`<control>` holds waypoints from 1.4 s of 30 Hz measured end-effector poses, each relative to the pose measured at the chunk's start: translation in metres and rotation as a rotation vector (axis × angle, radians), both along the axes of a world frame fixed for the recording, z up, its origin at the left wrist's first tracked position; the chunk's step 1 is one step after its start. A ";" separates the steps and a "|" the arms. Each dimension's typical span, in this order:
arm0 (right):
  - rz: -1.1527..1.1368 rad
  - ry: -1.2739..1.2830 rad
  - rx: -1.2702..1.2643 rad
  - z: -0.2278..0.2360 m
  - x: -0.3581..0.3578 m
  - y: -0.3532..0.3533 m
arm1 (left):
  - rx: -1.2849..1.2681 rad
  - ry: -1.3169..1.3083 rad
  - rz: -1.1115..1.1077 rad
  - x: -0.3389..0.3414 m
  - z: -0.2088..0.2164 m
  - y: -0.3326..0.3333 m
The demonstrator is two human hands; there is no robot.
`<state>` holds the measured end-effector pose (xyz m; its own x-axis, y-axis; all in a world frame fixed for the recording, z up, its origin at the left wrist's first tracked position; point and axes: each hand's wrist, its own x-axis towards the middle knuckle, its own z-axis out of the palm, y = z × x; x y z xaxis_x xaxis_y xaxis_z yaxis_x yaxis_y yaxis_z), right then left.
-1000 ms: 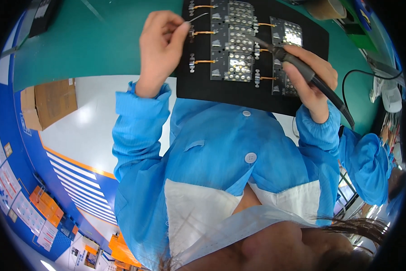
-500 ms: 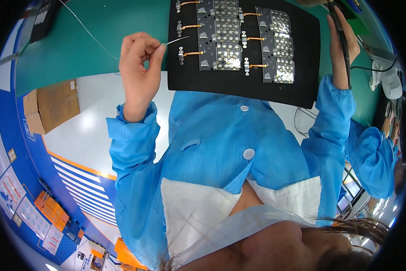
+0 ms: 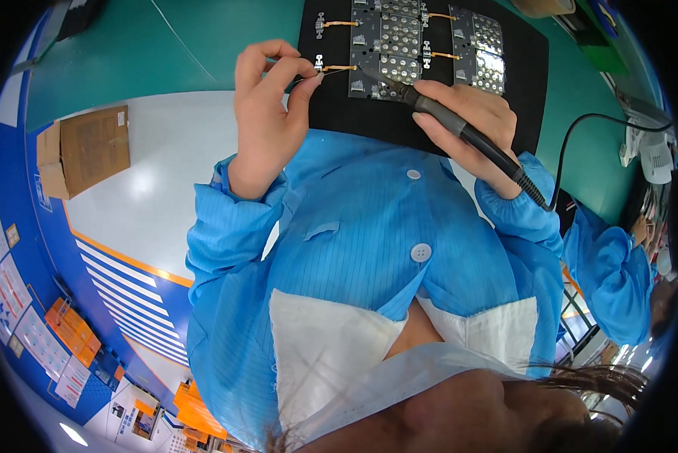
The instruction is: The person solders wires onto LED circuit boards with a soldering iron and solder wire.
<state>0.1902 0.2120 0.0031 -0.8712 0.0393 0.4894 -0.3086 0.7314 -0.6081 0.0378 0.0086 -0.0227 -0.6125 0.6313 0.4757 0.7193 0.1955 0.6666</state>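
Note:
Between the thumb and fingers of my left hand (image 3: 267, 113) is pinched a thin strand of solder wire (image 3: 337, 72). Its end reaches the orange flex strip (image 3: 340, 68) of the nearest left circuit board (image 3: 364, 83). My right hand (image 3: 478, 124) is closed around a black soldering iron (image 3: 471, 134), whose tip points left over that board, close to the strip's joint. Contact at the tip is too small to tell. A small metal connector (image 3: 319, 62) ends the strip beside my left fingertips. My right hand partly hides the right-hand boards (image 3: 465, 64).
Several boards lie in two columns on a black mat (image 3: 526, 90) over a green bench top (image 3: 120, 64). The iron's black cord (image 3: 569, 143) loops off to the right. A cardboard box (image 3: 93, 151) stands at the left. Another person's blue sleeve (image 3: 610, 272) shows at the right.
My right hand has brought the soldering iron from the far right in over the nearest left board. My left hand has moved right with the solder wire. The boards sit higher in view.

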 end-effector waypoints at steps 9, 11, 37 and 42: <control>0.016 -0.007 -0.032 -0.007 -0.003 0.000 | -0.006 0.000 0.003 0.001 -0.002 0.001; 0.013 -0.009 -0.035 -0.006 -0.003 0.000 | -0.015 0.005 -0.001 0.000 -0.004 0.002; 0.017 -0.011 -0.018 -0.009 -0.004 0.003 | -0.041 -0.212 -0.072 -0.004 -0.013 0.020; 0.006 0.004 -0.002 -0.010 -0.004 0.004 | -0.083 -0.087 -0.101 -0.010 -0.022 0.023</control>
